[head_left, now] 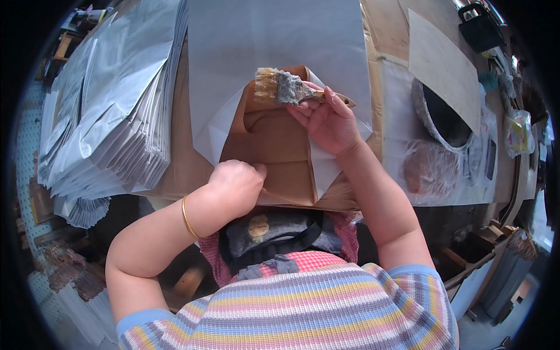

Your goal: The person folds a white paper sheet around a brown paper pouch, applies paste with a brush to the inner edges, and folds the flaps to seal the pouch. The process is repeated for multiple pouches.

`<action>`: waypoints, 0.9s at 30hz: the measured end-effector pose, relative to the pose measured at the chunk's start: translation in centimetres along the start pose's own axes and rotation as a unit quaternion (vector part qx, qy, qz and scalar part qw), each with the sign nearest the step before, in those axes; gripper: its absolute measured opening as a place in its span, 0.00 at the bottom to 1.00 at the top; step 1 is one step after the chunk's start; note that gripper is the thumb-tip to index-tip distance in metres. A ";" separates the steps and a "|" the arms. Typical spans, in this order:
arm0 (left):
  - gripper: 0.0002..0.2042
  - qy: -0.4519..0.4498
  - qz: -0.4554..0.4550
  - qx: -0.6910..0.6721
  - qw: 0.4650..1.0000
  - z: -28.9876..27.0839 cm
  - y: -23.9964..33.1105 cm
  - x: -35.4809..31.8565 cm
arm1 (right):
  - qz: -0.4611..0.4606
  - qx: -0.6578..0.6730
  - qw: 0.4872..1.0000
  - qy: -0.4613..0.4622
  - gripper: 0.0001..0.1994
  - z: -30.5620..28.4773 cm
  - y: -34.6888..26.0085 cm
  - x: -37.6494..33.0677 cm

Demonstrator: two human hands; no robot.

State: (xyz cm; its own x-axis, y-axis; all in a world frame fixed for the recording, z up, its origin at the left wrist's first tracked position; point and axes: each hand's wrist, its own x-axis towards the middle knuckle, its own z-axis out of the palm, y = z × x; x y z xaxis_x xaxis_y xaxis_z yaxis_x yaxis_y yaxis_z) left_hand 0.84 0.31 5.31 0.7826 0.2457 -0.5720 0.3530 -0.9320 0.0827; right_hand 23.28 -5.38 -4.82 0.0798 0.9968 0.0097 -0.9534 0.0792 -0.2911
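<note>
My right hand holds a flat paintbrush by its wooden handle. Its pale bristles point left, and whitish-grey paste cakes the bristle base and ferrule. Beneath the brush lies a large silver-grey paper bag, its near end folded open into pointed corners with the brown inner paper showing. My left hand, a gold bangle at its wrist, is closed at the near left edge of the brown paper. Its fingertips are mostly hidden, so whether they pinch the paper cannot be made out.
A thick stack of silver-grey bags fans out on the left. To the right, a flat board partly covers a dark round container with a crusted rim. Clear crumpled plastic lies near it. A black case sits at the far right.
</note>
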 end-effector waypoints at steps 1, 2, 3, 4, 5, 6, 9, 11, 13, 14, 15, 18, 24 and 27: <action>0.06 0.028 0.013 0.005 1.000 0.1 -0.4 -0.2 | 0.012 -0.011 1.000 0.008 0.23 0.2 -0.2 0.0; 0.06 0.055 0.027 0.011 0.998 0.0 -1.2 -0.5 | 0.019 -0.017 1.000 0.010 0.23 0.3 -0.3 0.0; 0.06 0.083 0.040 0.017 0.996 -0.4 -1.7 -0.6 | 0.026 -0.024 0.999 0.012 0.23 0.4 -0.4 0.0; 0.07 0.097 0.038 0.040 0.994 -1.0 -2.1 -0.6 | 0.033 -0.031 0.999 0.015 0.23 0.5 -0.5 -0.1; 0.07 0.125 0.022 -0.013 0.992 -1.2 -2.7 -0.4 | 0.036 -0.031 0.999 0.009 0.23 0.6 -0.5 0.0; 0.06 0.118 0.020 -0.043 0.992 -1.6 -3.2 0.0 | 0.040 -0.030 0.999 0.003 0.24 0.5 -0.5 0.0; 0.05 0.182 0.047 -0.190 0.964 -1.1 -5.0 2.0 | 0.044 -0.035 0.998 -0.039 0.25 0.3 -0.4 0.0; 0.06 0.209 0.038 -0.273 0.938 -1.0 -5.6 3.0 | 0.041 -0.036 0.997 -0.054 0.26 0.5 -0.5 -0.3; 0.06 0.193 -0.008 -0.326 0.925 -1.4 -5.5 3.8 | 0.031 -0.034 0.998 -0.048 0.26 0.7 -0.9 -1.2; 0.05 0.192 0.002 -0.334 0.923 -0.7 -5.7 4.2 | 0.000 -0.086 0.996 -0.027 0.22 1.4 -1.3 -1.6; 0.05 0.201 -0.001 -0.344 0.917 -0.2 -5.9 4.5 | -0.049 -0.247 0.968 -0.011 0.20 2.2 -1.1 -2.3; 0.04 0.220 -0.010 -0.374 0.901 0.6 -6.2 5.0 | -0.168 -0.702 0.691 -0.036 0.13 7.4 -0.7 -4.7; 0.03 0.212 -0.027 -0.428 0.878 0.9 -6.4 5.6 | -0.269 -0.858 0.385 -0.206 0.16 7.9 -0.6 -9.9; 0.04 0.242 -0.075 -0.458 0.852 1.9 -5.9 6.1 | -0.248 -0.849 0.425 -0.193 0.20 9.0 -0.1 -10.7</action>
State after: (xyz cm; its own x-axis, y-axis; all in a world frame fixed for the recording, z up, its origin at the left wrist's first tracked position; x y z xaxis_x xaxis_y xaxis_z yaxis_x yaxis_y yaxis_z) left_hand 2.57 6.81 -0.18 0.7346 0.6323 -0.2462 0.5464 -0.3362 0.7671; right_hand 19.90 -15.95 3.70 -0.2185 0.8173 0.5331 0.7632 0.4836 -0.4286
